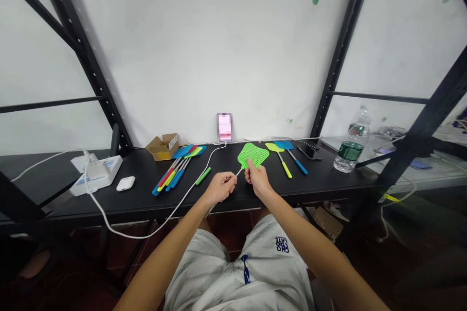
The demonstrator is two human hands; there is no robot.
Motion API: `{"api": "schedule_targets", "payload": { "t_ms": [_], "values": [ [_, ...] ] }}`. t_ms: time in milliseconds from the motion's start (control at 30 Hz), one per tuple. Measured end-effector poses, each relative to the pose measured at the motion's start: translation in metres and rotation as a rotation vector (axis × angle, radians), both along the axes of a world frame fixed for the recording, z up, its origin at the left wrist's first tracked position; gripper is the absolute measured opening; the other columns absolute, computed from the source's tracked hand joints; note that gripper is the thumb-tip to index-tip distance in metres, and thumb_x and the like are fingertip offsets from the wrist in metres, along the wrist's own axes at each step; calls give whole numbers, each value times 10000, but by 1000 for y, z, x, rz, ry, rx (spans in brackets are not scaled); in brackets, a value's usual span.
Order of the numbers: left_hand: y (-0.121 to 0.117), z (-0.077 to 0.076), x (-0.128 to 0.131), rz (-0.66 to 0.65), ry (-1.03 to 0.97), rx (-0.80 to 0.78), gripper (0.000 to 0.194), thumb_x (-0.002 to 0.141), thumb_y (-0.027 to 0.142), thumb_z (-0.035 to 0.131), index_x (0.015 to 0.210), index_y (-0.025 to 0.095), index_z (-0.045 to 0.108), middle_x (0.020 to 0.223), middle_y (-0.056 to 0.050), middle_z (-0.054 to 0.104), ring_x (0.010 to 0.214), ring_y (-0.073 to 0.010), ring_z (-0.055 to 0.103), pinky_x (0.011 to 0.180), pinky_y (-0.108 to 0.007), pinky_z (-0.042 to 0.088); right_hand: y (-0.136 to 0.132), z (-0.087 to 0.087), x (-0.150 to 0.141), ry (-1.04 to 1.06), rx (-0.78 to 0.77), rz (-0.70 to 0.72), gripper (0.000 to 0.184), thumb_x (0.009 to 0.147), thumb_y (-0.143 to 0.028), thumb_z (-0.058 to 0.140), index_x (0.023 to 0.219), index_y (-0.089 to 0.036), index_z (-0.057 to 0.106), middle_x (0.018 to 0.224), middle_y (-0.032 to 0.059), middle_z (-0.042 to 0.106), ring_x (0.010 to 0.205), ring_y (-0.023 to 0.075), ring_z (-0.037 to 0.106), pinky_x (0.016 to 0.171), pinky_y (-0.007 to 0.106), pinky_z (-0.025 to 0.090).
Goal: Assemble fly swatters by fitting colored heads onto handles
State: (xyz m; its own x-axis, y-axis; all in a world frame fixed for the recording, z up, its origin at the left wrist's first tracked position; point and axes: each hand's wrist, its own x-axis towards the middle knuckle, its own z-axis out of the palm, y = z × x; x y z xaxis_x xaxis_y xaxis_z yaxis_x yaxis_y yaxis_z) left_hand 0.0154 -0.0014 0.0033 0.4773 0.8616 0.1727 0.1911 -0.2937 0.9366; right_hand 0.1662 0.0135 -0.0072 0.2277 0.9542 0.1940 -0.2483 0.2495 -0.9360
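Observation:
My right hand (pixel 257 179) pinches the lower edge of a green fly swatter head (pixel 253 155) held just above the black table (pixel 324 177). My left hand (pixel 220 186) is closed round the swatter's thin metal rod (pixel 238 173), a little to the left of the head. A loose green handle (pixel 203 175) lies on the table left of my hands. A pile of several assembled swatters (pixel 177 167) in blue, red and yellow-green sits further left. Two more swatters, one yellow (pixel 279 156) and one blue (pixel 292 154), lie to the right.
A phone (pixel 224 127) leans on the wall, its white cable (pixel 189 189) running across the table. A small cardboard box (pixel 162 146), an earbud case (pixel 126 183) and a white power strip (pixel 98 171) are at left. A dark phone (pixel 309 151) and water bottle (pixel 353 146) stand right.

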Motion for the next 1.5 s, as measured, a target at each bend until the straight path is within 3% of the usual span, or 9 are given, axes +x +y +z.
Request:
{"api": "schedule_targets", "payload": {
  "t_ms": [200,333,633,1267,1500],
  "values": [
    [-2,3,-7,19,-11,-60,172,825,313,489,723,176,502,491,87,450,244,-31,323,265,-154,159,20,2,38,226,-63,-181,489,794,-590,594,553,-203,415,449,-58,356,369,54,309,354,218,202],
    [-1,5,-9,-13,-25,-92,183,828,335,503,738,175,501,501,85,462,249,-28,323,266,-152,159,26,4,64,180,-91,-194,458,808,-566,572,572,-205,415,440,-55,363,363,62,317,341,220,196],
    [2,0,-9,-21,-23,-83,237,847,394,503,766,172,519,510,77,486,260,-30,344,276,-156,167,6,0,16,-50,-52,104,417,814,-518,563,580,-176,522,469,-19,453,390,76,382,379,229,243],
    [1,0,-11,8,-33,-79,213,834,368,498,755,172,519,502,72,491,256,-31,343,273,-147,174,0,-4,8,-364,138,16,481,878,-555,468,584,-187,567,488,8,532,405,103,441,445,245,334],
    [2,-2,-11,20,-30,-59,210,827,364,500,742,174,529,492,86,436,266,-22,288,286,-151,154,1,-3,9,-301,69,150,444,856,-518,517,560,-189,545,463,-1,506,405,99,426,429,237,312]
  ]
}}
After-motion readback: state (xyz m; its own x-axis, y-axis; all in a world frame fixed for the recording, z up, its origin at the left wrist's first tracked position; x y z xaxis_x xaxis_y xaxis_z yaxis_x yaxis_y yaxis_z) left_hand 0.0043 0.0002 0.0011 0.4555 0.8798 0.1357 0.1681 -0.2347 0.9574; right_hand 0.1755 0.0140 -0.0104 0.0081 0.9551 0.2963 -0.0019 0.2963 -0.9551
